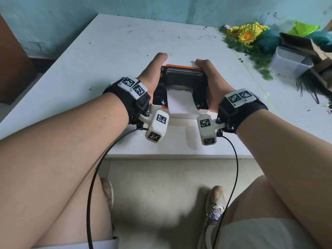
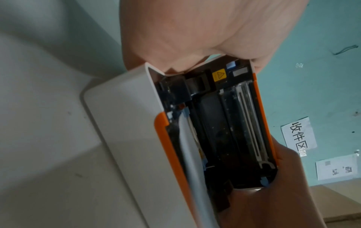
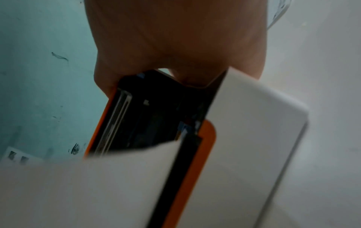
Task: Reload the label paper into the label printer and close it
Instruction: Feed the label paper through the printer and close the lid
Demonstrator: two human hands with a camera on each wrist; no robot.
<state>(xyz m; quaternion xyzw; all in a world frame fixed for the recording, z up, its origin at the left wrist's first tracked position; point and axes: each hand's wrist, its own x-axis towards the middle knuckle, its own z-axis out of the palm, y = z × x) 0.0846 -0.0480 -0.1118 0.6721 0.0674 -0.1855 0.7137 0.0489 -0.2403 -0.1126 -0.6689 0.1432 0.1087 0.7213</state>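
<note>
A white label printer (image 1: 179, 115) with orange trim stands near the front of the table. Its lid (image 1: 184, 76) is raised part-way and shows its black inside with a metal bar. My left hand (image 1: 152, 72) grips the lid's left side and my right hand (image 1: 210, 76) grips its right side. A strip of white label paper (image 1: 181, 103) runs out over the printer's front edge. The left wrist view shows the left hand (image 2: 195, 38) on the lid's corner, the lid's inside (image 2: 224, 123), the paper (image 2: 193, 169) and the printer's body (image 2: 121, 123). In the blurred right wrist view, the right hand (image 3: 175, 38) holds the lid (image 3: 146, 115) above the paper (image 3: 97, 185).
The white table (image 1: 107, 51) ends at its front edge (image 1: 179, 156) just below the printer. At the right lie artificial sunflowers (image 1: 246, 35), a clear plastic tub (image 1: 289, 62) and a cardboard box (image 1: 319, 56). Paper notes (image 2: 299, 134) hang on the teal wall.
</note>
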